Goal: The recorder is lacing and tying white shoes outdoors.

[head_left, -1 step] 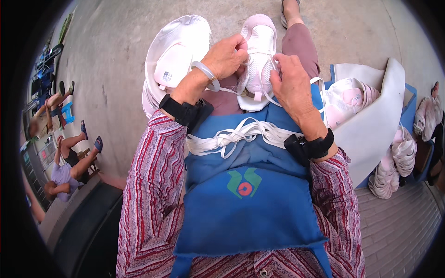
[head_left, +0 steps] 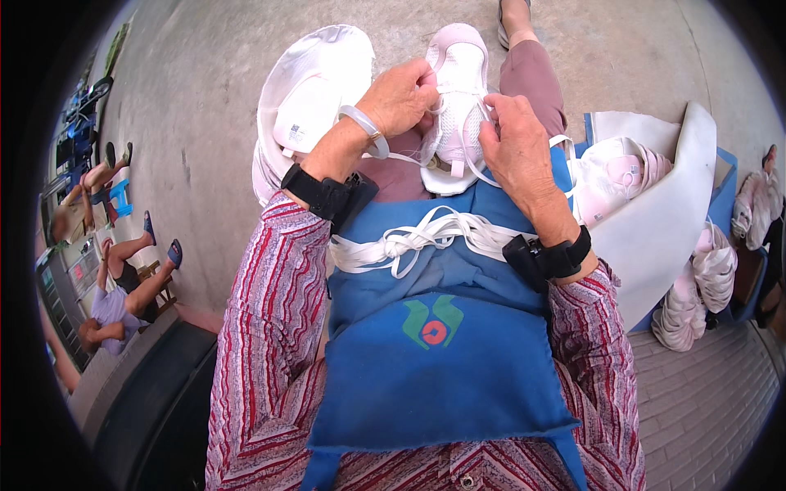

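A pale pink and white shoe upper [head_left: 460, 78] lies over my lap, its toe pointing away from me. A white shoelace [head_left: 464, 141] is threaded through it, and its loose ends trail toward me. My left hand [head_left: 399, 100] is closed at the upper's left edge, fingertips pinching the lace; part of the fingers is hidden. On the opposite edge my right hand [head_left: 517, 143] pinches the lace between thumb and index finger. A bundle of white shoelaces [head_left: 422, 244] is knotted across my blue apron [head_left: 442, 368]. Left of the upper rests a stack of white and pink uppers [head_left: 315, 102].
To the right, more uppers [head_left: 610, 176] sit by a bent white sheet [head_left: 647, 237] in a blue container [head_left: 725, 176]. Bundled uppers [head_left: 712, 266] hang farther right. Two seated people [head_left: 119, 303] are at the far left, beyond the concrete floor [head_left: 196, 123].
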A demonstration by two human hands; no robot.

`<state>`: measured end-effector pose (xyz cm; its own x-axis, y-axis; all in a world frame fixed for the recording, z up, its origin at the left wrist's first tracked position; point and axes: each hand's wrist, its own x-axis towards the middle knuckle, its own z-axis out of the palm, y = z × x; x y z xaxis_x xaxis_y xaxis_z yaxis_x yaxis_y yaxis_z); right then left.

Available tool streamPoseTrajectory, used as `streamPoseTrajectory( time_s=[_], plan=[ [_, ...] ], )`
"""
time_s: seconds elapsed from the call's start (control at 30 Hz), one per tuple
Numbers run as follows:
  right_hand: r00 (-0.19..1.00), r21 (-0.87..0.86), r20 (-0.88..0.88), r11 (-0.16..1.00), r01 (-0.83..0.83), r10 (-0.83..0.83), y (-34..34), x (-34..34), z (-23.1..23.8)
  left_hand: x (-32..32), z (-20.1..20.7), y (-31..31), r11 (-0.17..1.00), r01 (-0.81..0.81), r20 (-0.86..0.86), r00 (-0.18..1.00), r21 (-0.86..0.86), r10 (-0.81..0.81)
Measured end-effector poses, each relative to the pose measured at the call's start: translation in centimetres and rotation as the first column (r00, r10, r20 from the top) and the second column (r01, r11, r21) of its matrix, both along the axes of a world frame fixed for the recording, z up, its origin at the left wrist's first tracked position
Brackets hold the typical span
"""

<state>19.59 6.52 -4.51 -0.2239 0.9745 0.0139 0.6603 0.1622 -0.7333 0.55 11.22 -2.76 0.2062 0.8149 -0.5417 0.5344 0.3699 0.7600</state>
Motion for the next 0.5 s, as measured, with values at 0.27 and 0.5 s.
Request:
streamPoseTrajectory(
  time_s=[0.27,0.5],
  plan=[
    [0.999,-0.021,0.019,0.999,-0.035,0.036,0.3,-0.4,-0.3,-0.2,-0.3,-0.3,0.996,0.06,-0.126,0.991,0.073,-0.05],
    [1.0,0.044,0.016,0.999,-0.011,0.01,-0.1,-0.4,0.0,0.0,1.3,-3.1,0.923,0.175,-0.368,0.929,0.342,-0.04]
  ],
)
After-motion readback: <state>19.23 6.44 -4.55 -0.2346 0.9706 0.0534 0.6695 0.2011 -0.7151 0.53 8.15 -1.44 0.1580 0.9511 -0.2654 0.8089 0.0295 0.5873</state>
